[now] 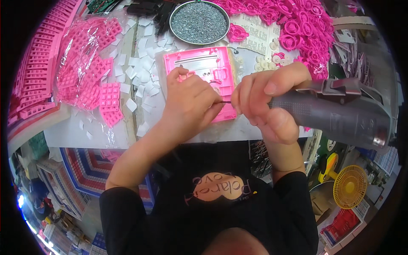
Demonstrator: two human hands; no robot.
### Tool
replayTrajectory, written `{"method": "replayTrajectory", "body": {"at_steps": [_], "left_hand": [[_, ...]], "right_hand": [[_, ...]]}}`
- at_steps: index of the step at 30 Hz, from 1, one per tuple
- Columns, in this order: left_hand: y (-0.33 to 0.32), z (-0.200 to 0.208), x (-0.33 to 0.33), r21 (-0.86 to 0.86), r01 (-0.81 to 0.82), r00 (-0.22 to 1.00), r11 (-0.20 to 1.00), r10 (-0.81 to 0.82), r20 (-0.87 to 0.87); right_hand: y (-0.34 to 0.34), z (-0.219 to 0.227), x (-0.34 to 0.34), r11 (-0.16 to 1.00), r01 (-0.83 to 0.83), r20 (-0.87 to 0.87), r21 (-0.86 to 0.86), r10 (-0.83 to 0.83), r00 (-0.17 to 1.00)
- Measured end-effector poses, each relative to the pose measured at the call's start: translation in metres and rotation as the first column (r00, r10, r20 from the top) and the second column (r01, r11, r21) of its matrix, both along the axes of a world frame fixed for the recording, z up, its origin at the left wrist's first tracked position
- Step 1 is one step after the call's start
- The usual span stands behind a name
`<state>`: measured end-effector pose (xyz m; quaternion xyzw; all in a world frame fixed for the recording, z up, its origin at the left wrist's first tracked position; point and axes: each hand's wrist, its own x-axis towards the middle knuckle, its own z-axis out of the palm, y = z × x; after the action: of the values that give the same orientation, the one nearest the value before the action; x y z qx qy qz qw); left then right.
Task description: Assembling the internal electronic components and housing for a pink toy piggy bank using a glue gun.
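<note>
An open pink plastic casing (230,80) lies on the worktable, with slots, posts and a silvery panel inside it. Over its lower left part rests my left hand (187,97), thumb and forefinger pinched together at the end of a thin dark driver bit (226,102). What those fingertips hold is too small to make out. My right hand (274,95) is wrapped around the front of a grey electric screwdriver (335,112), which lies nearly level and points left. The bit's tip is hidden at my left fingers.
Behind the casing stands a round metal bowl (199,43) of small screws (199,21). Pink round parts (297,29) heap up at the back right. Pink keypads (87,63) in clear plastic and white paper squares (146,72) lie leftward. A yellow fan (349,187) stands low right.
</note>
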<state>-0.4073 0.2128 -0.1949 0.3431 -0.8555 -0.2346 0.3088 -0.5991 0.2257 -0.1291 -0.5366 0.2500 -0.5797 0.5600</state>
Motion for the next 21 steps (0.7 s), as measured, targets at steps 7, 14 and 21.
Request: {"method": "replayTrajectory", "body": {"at_steps": [7,14,21], "left_hand": [[-0.011,-0.014,0.005,-0.173,0.086,0.989,0.981,-0.063,0.133],[-0.008,-0.018,0.006,-0.280,0.085,0.980,0.956,-0.029,0.197],[-0.005,-0.025,0.008,-0.243,0.109,0.979,0.964,-0.062,0.195]], "right_hand": [[-0.014,-0.043,0.000,0.994,0.044,-0.118,-0.099,-0.056,0.991],[-0.015,-0.057,0.002,0.976,-0.065,-0.578,-0.210,-0.070,0.813],[-0.028,-0.066,0.008,0.978,-0.069,-0.323,-0.195,0.003,0.946]]}}
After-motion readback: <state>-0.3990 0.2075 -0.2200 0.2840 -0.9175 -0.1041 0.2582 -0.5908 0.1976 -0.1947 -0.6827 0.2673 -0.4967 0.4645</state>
